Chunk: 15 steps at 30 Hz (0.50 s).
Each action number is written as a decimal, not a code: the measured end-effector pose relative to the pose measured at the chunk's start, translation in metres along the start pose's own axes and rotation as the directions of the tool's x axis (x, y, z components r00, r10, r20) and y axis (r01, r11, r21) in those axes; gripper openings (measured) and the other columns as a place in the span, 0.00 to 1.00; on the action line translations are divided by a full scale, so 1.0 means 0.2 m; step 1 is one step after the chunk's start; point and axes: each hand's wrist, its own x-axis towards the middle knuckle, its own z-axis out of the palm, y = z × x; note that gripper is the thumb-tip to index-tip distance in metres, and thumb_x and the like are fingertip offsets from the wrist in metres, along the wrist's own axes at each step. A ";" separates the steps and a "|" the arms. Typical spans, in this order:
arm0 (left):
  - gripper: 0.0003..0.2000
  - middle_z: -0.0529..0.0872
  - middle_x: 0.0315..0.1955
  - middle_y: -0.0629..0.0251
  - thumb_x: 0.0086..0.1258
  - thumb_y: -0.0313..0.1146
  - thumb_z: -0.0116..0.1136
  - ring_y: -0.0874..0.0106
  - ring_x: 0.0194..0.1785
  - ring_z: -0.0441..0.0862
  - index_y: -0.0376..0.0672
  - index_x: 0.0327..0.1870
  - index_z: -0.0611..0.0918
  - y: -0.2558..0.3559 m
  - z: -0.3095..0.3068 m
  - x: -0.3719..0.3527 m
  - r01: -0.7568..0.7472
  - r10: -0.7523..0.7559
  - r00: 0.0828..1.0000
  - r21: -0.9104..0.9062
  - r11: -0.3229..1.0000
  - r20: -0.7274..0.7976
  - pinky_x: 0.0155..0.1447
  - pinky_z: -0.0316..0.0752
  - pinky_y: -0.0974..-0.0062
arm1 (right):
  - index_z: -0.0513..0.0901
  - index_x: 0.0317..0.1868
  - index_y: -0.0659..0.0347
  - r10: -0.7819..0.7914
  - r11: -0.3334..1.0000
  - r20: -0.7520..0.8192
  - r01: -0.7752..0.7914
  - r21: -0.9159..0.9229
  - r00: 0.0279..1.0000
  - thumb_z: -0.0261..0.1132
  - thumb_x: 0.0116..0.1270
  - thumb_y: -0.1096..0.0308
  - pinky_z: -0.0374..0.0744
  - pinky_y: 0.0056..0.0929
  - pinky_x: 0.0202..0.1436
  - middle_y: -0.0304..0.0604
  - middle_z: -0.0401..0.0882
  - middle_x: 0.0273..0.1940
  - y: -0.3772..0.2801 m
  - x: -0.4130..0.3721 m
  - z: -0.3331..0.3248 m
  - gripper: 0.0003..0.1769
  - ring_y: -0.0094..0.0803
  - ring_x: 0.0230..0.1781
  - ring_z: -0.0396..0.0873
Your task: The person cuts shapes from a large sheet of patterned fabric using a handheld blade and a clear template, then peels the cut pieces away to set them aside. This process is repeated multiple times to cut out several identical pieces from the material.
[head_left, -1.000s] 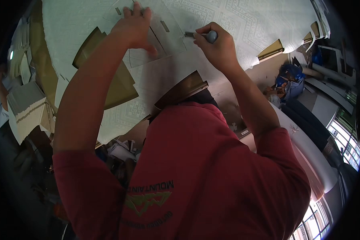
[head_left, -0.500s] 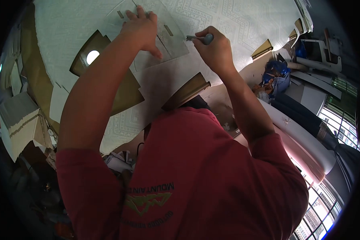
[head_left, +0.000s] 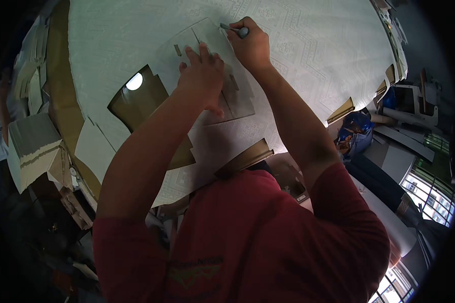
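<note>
A clear, flat template (head_left: 243, 103) with narrow slots lies on a pale patterned sheet (head_left: 313, 76). My left hand (head_left: 202, 76) presses flat on the template, fingers spread, the thumb near its closest edge. In my right hand (head_left: 252, 44) is a short grey pen-like tool (head_left: 242, 32) with a narrow tip, which points down beside the template's far right corner. Whether the tip is a blade or a pen point is too small to tell. Left of my left forearm, a cut-out opening in the sheet shows a brown surface (head_left: 136, 108) with a bright round reflection.
Another cut-out (head_left: 245, 157) sits at the sheet's near edge, close to my body. More notches (head_left: 341, 111) run along its right edge. Stacked boards and a box (head_left: 35, 141) stand at the left. Rolls of material (head_left: 376, 202) and a blue bag (head_left: 356, 129) are on the right.
My right hand has moved the tool away from me along the template's right edge, towards its far corner. My left hand stays on the template. The whole view has shifted.
</note>
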 end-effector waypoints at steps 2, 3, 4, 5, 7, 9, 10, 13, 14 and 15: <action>0.69 0.51 0.82 0.32 0.37 0.59 0.90 0.27 0.82 0.52 0.35 0.81 0.60 0.00 0.01 0.00 0.000 0.000 1.000 -0.014 1.000 -0.010 0.76 0.70 0.37 | 0.87 0.46 0.60 -0.092 0.988 -0.078 0.100 0.114 0.993 0.78 0.67 0.66 0.86 0.32 0.42 0.44 0.91 0.35 0.05 -0.03 0.02 0.11 0.33 0.35 0.90; 0.69 0.51 0.82 0.32 0.37 0.59 0.90 0.27 0.82 0.52 0.35 0.81 0.60 0.00 0.01 0.00 0.006 -0.006 1.000 -0.015 1.000 -0.007 0.76 0.70 0.37 | 0.87 0.46 0.60 -0.093 0.988 -0.073 0.101 0.119 0.993 0.78 0.67 0.66 0.86 0.32 0.42 0.44 0.91 0.35 0.08 -0.03 0.02 0.11 0.33 0.35 0.90; 0.69 0.51 0.82 0.32 0.37 0.58 0.90 0.27 0.82 0.52 0.35 0.81 0.60 0.00 0.02 0.00 -0.002 0.002 1.000 -0.017 1.000 -0.014 0.76 0.70 0.37 | 0.87 0.46 0.61 -0.059 0.984 -0.034 0.063 0.167 0.998 0.77 0.68 0.67 0.86 0.29 0.43 0.43 0.91 0.36 0.09 -0.03 0.02 0.11 0.30 0.35 0.90; 0.69 0.52 0.82 0.32 0.37 0.58 0.90 0.28 0.82 0.52 0.35 0.81 0.60 -0.01 0.02 0.00 -0.010 0.009 1.000 -0.017 1.000 -0.020 0.76 0.70 0.37 | 0.87 0.47 0.61 -0.026 0.976 0.007 0.023 0.214 1.000 0.77 0.69 0.68 0.86 0.27 0.43 0.42 0.91 0.37 0.10 -0.02 0.01 0.10 0.27 0.36 0.90; 0.69 0.51 0.82 0.32 0.36 0.57 0.90 0.27 0.82 0.52 0.35 0.81 0.60 -0.01 0.02 0.00 -0.008 0.007 1.000 -0.022 1.000 -0.019 0.76 0.70 0.37 | 0.87 0.47 0.61 -0.025 0.974 0.076 0.007 0.226 0.997 0.76 0.70 0.69 0.86 0.25 0.44 0.41 0.91 0.37 0.13 0.02 -0.02 0.09 0.25 0.36 0.89; 0.69 0.51 0.82 0.31 0.36 0.57 0.90 0.27 0.82 0.52 0.34 0.81 0.60 0.00 0.02 0.00 -0.003 0.002 1.000 -0.025 1.000 -0.013 0.76 0.70 0.37 | 0.87 0.47 0.62 -0.024 0.971 0.147 -0.012 0.240 0.989 0.74 0.72 0.71 0.86 0.23 0.44 0.40 0.91 0.36 0.17 0.09 -0.06 0.08 0.23 0.37 0.89; 0.69 0.51 0.82 0.31 0.36 0.57 0.90 0.27 0.82 0.52 0.35 0.81 0.60 0.00 0.01 0.00 -0.007 0.006 1.000 -0.028 1.000 -0.017 0.76 0.70 0.38 | 0.87 0.47 0.62 -0.071 0.952 0.283 -0.019 0.305 0.956 0.74 0.72 0.71 0.86 0.23 0.45 0.41 0.91 0.37 0.19 0.16 -0.10 0.07 0.23 0.38 0.89; 0.68 0.52 0.81 0.32 0.37 0.56 0.90 0.28 0.82 0.53 0.35 0.81 0.61 0.00 0.02 0.00 0.000 0.000 1.000 -0.023 1.000 -0.023 0.76 0.71 0.39 | 0.88 0.45 0.61 -0.168 0.882 0.505 -0.100 0.460 0.847 0.74 0.70 0.74 0.82 0.21 0.39 0.37 0.89 0.35 0.21 0.45 -0.17 0.06 0.20 0.37 0.86; 0.67 0.52 0.81 0.32 0.37 0.56 0.90 0.29 0.82 0.53 0.35 0.80 0.62 0.00 0.03 0.00 0.000 -0.001 1.000 -0.020 1.000 -0.031 0.76 0.71 0.40 | 0.88 0.45 0.61 -0.215 0.915 0.635 -0.075 0.397 0.742 0.74 0.71 0.73 0.82 0.21 0.39 0.37 0.89 0.37 0.22 0.57 -0.17 0.06 0.19 0.38 0.86; 0.67 0.52 0.81 0.32 0.37 0.56 0.90 0.29 0.82 0.53 0.35 0.80 0.62 0.00 0.03 0.00 0.013 -0.013 1.000 -0.019 1.000 -0.021 0.76 0.71 0.40 | 0.88 0.46 0.61 -0.250 0.939 0.748 -0.033 0.341 0.615 0.74 0.71 0.72 0.82 0.21 0.40 0.38 0.89 0.38 0.23 0.64 -0.16 0.06 0.19 0.39 0.85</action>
